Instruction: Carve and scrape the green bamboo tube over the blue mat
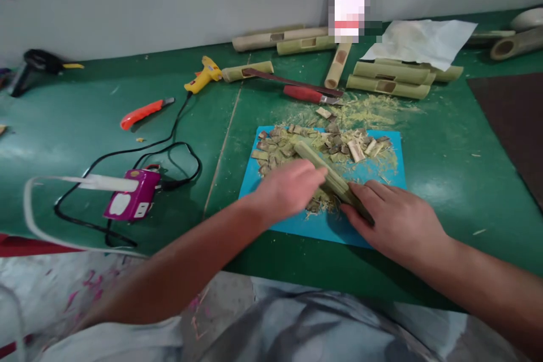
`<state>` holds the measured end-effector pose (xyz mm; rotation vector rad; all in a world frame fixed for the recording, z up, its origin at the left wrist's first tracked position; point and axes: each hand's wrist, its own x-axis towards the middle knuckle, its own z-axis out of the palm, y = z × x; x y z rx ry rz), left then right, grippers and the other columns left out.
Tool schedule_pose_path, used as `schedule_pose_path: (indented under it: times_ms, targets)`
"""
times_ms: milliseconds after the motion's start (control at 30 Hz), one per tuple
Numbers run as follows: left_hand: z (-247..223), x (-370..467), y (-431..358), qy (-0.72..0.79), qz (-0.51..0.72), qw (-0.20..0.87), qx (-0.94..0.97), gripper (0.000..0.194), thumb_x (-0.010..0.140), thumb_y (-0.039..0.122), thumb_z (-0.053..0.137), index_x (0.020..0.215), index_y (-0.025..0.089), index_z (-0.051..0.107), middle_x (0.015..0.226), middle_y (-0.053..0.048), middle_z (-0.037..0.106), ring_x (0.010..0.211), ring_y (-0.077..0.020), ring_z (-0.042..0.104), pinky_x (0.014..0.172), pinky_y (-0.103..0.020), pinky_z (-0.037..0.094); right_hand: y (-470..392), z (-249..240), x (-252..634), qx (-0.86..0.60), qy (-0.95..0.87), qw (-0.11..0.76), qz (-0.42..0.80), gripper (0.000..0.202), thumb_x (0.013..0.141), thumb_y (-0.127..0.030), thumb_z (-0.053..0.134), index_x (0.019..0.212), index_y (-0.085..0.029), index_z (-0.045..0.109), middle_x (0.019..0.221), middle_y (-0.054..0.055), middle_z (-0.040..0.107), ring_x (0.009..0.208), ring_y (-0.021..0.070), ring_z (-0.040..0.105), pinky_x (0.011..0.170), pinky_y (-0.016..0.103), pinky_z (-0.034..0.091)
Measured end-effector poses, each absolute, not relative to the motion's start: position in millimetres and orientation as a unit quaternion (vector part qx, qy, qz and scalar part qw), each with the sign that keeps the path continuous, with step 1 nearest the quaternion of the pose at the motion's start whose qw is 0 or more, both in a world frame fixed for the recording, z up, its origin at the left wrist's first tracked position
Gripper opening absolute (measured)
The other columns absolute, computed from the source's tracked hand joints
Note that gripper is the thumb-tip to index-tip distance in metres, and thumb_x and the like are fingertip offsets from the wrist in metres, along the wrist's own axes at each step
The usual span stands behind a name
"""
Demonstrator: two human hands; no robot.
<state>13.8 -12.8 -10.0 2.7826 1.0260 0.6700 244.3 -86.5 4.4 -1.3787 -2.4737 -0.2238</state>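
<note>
A green length of bamboo (316, 159) slants over a blue sheet (292, 226), its far end up and to the left. My left hand (291, 189) is closed on its left side around the middle, with most of its fingertips hidden. Around the near end, my right hand (394, 218) is wrapped with the thumb underneath. Bamboo chips (275, 138) and fine shavings cover much of the blue sheet beneath the piece.
Behind the sheet lie a red-handled knife (303, 93) and a long dark strip (288, 79). Notched bamboo tubes (386, 86) rest farther back. A yellow glue gun (203, 74), an orange cutter (142, 114) and a purple power adapter (133, 195) with cords are on the left.
</note>
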Motion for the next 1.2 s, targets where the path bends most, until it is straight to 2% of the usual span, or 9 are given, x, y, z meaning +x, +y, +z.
schedule_pose_path:
  times_ms: [133, 233, 367, 500, 600, 767, 1033, 1200]
  targets:
    - [-10, 8, -7, 0.364, 0.272, -0.011, 0.891, 0.026, 0.099, 0.024, 0.045, 0.099, 0.011, 0.067, 0.081, -0.007, 0.065, 0.076, -0.0151, 0.061, 0.07, -0.027, 0.051, -87, 4, 245, -0.487, -0.856, 0.156, -0.076, 0.031, 0.095, -0.037, 0.047, 0.093, -0.014, 0.068, 0.072, 0.003, 0.065, 0.057, 0.0155, 0.055, 0.057, 0.03, 0.035]
    - [-10, 7, -7, 0.334, 0.247, -0.001, 0.91, 0.026, 0.1, 0.024, 0.044, 0.104, 0.011, 0.066, 0.077, -0.006, 0.064, 0.072, -0.0147, 0.061, 0.066, -0.026, 0.05, -87, 5, 245, -0.484, -0.859, 0.155, -0.071, 0.031, 0.095, -0.036, 0.046, 0.094, -0.014, 0.067, 0.073, 0.003, 0.065, 0.058, 0.0154, 0.056, 0.057, 0.03, 0.035]
    - [-8, 8, -6, 0.356, 0.273, -0.014, 0.894, 0.024, 0.099, 0.022, 0.045, 0.096, 0.011, 0.067, 0.08, -0.007, 0.065, 0.073, -0.0143, 0.061, 0.069, -0.026, 0.051, -87, 5, 245, -0.487, -0.856, 0.156, -0.074, 0.03, 0.095, -0.036, 0.046, 0.093, -0.014, 0.067, 0.073, 0.004, 0.066, 0.059, 0.0163, 0.057, 0.058, 0.031, 0.037]
    - [-7, 7, -4, 0.341, 0.249, 0.001, 0.906, 0.023, 0.099, 0.022, 0.045, 0.101, 0.012, 0.066, 0.081, -0.006, 0.065, 0.075, -0.0145, 0.061, 0.069, -0.026, 0.051, -86, 5, 245, -0.483, -0.858, 0.155, -0.078, 0.031, 0.095, -0.036, 0.045, 0.09, -0.015, 0.067, 0.073, 0.003, 0.066, 0.058, 0.0163, 0.057, 0.058, 0.031, 0.037]
    - [-6, 6, -2, 0.366, 0.266, -0.009, 0.891, 0.024, 0.098, 0.022, 0.046, 0.094, 0.012, 0.067, 0.081, -0.007, 0.064, 0.076, -0.015, 0.061, 0.071, -0.027, 0.051, -86, 5, 245, -0.484, -0.857, 0.155, -0.084, 0.03, 0.095, -0.036, 0.047, 0.09, -0.015, 0.067, 0.073, 0.003, 0.067, 0.058, 0.0164, 0.057, 0.057, 0.031, 0.038]
    - [-7, 8, -3, 0.355, 0.259, 0.03, 0.898, 0.024, 0.099, 0.023, 0.045, 0.096, 0.013, 0.066, 0.08, -0.005, 0.063, 0.075, -0.0144, 0.061, 0.07, -0.026, 0.05, -87, 4, 244, -0.484, -0.858, 0.152, -0.077, 0.029, 0.094, -0.036, 0.047, 0.093, -0.015, 0.067, 0.073, 0.003, 0.066, 0.059, 0.0163, 0.058, 0.058, 0.03, 0.038]
    - [-6, 8, -1, 0.356, 0.258, 0.011, 0.898, 0.025, 0.099, 0.023, 0.045, 0.092, 0.013, 0.066, 0.078, -0.005, 0.063, 0.073, -0.014, 0.061, 0.068, -0.025, 0.05, -87, 5, 244, -0.482, -0.859, 0.161, -0.068, 0.03, 0.094, -0.035, 0.048, 0.096, -0.012, 0.067, 0.074, 0.004, 0.066, 0.058, 0.0157, 0.057, 0.057, 0.03, 0.037]
    - [-6, 8, -3, 0.37, 0.246, -0.008, 0.896, 0.025, 0.099, 0.023, 0.045, 0.091, 0.013, 0.066, 0.081, -0.007, 0.064, 0.073, -0.0149, 0.061, 0.069, -0.027, 0.051, -89, 5, 245, -0.489, -0.857, 0.148, -0.057, 0.029, 0.094, -0.034, 0.047, 0.088, -0.015, 0.067, 0.07, 0.003, 0.063, 0.056, 0.0152, 0.055, 0.055, 0.031, 0.036]
